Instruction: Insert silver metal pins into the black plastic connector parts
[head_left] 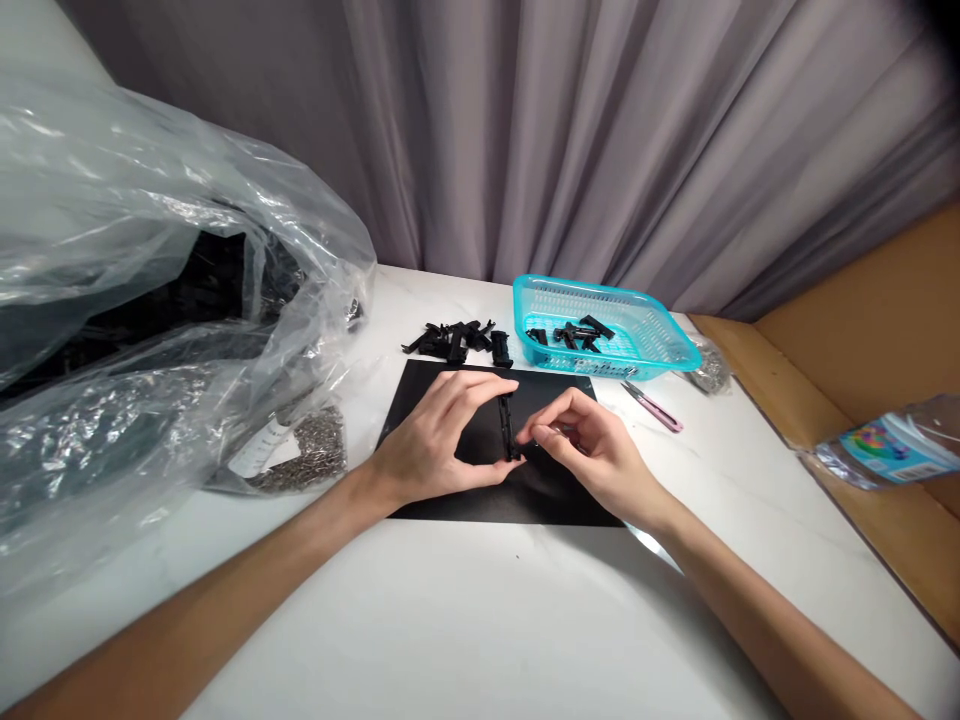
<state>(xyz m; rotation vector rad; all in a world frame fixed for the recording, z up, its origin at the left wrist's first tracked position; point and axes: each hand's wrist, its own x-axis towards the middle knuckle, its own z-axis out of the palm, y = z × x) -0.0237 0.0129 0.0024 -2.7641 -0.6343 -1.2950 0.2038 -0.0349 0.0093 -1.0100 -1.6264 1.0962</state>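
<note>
Between the thumb and fingers of my left hand (pixel 442 430) stands a narrow black plastic part (pixel 507 425), gripped at its two ends above a black mat (pixel 442 500). My right hand (pixel 581 440) is closed in a pinch at the lower right side of that part. Whatever lies between the right fingertips is too small to make out. Behind the mat is a pile of similar black plastic parts (pixel 454 340), with one part (pixel 502 349) set at its right. A turquoise basket (pixel 660 350) holds several more black parts (pixel 577 333).
A large clear plastic bag (pixel 150 150) with black contents fills the left side. In front of it lies a bag of small metal pieces (pixel 319 445). A pink-handled cutter (pixel 654 408), another small bag (pixel 711 370), a plastic bottle (pixel 892 445) and a cardboard box (pixel 847 340) are at the right.
</note>
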